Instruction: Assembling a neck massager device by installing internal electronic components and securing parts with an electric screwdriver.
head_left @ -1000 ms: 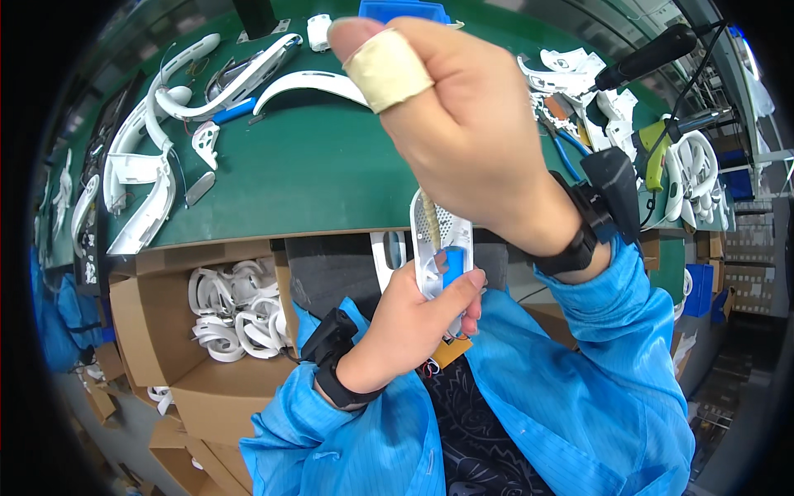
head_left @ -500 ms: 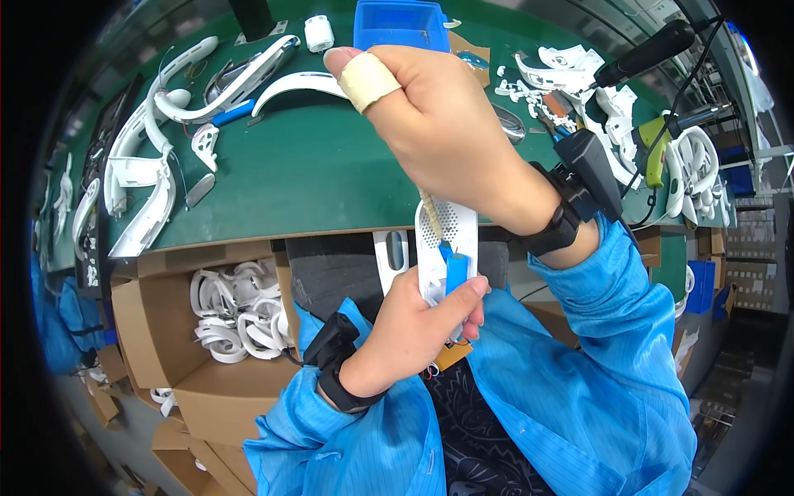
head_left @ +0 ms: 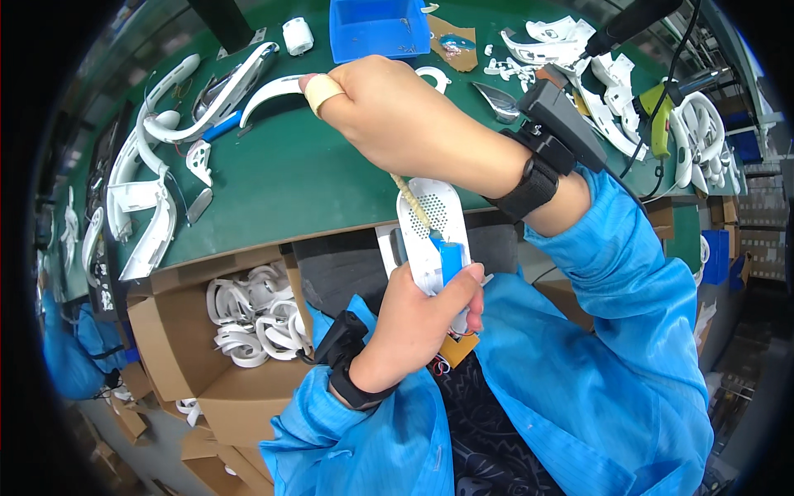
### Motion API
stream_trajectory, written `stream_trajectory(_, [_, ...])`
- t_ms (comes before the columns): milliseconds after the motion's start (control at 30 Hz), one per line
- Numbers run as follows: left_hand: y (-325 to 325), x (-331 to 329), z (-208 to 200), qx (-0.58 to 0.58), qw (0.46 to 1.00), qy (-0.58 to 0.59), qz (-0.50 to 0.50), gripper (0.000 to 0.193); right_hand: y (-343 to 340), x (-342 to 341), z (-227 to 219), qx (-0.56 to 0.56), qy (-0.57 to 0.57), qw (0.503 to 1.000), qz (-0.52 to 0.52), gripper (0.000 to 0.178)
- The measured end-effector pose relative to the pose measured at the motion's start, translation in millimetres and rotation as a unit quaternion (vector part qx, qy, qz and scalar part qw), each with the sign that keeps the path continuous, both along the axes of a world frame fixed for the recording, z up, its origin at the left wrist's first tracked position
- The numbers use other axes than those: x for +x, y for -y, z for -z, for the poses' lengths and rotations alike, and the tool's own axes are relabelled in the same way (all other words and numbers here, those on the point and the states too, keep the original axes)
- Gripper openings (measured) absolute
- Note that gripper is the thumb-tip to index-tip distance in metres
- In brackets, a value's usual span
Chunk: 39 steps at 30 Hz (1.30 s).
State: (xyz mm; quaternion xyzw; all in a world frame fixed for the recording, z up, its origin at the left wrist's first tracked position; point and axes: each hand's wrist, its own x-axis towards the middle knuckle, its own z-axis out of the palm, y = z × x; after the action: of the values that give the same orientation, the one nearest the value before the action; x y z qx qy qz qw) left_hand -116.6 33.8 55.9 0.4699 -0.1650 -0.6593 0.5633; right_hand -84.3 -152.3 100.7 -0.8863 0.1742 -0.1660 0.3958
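My left hand [head_left: 418, 322] is closed around the lower part of a white plastic housing [head_left: 426, 266], thumb across it. A patch of small holes covers the housing's upper end, and a blue battery-like block [head_left: 451, 259] lies in it. My right hand [head_left: 397, 107] makes a fist above, with tan tape round the thumb. From under the fist runs a thin rod-like tool [head_left: 412, 203] with a tan-wrapped shaft. Its tip reaches the top end of the blue block; the handle is hidden in the hand. Below the left hand, a yellow-orange flat piece [head_left: 457, 350] and thin wires show.
A blue bin [head_left: 380, 33] stands at the back of the green bench [head_left: 273, 182]. Curved white shells [head_left: 149, 223] lie left, more white parts [head_left: 616, 99] and a green-handled tool [head_left: 659, 132] right. An open cardboard box [head_left: 165, 339] of white parts stands below the bench edge.
The view has shifted slightly. My right fist has moved left relative to the housing, and the wrapped tool leans more. My left hand keeps its hold on the housing.
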Motion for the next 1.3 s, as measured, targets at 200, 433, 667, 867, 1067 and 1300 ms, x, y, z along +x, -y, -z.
stream_trajectory(200, [2,0,0,0.004,1.000,0.014,0.000,0.015,2,0,9,-0.092,-0.008,0.995,-0.021,0.011])
stream_trajectory(433, [4,-1,-2,0.027,0.999,0.016,-0.009,0.014,9,0,23,-0.028,0.023,0.999,-0.026,0.046])
stream_trajectory(667, [5,-3,0,0.000,0.996,0.084,-0.001,0.009,13,10,42,-0.004,-0.015,0.998,-0.055,0.049])
stream_trajectory(867, [6,0,-5,0.001,0.999,0.028,-0.035,0.010,17,7,-4,0.020,0.012,1.000,0.018,0.029])
stream_trajectory(1067, [1,6,0,-0.014,0.994,-0.072,-0.078,0.020,42,-34,-52,0.344,0.144,0.928,0.011,0.074])
stream_trajectory(1300, [-1,11,10,-0.041,0.991,-0.097,-0.087,0.022,-12,-104,-18,0.086,0.059,0.991,-0.081,0.015])
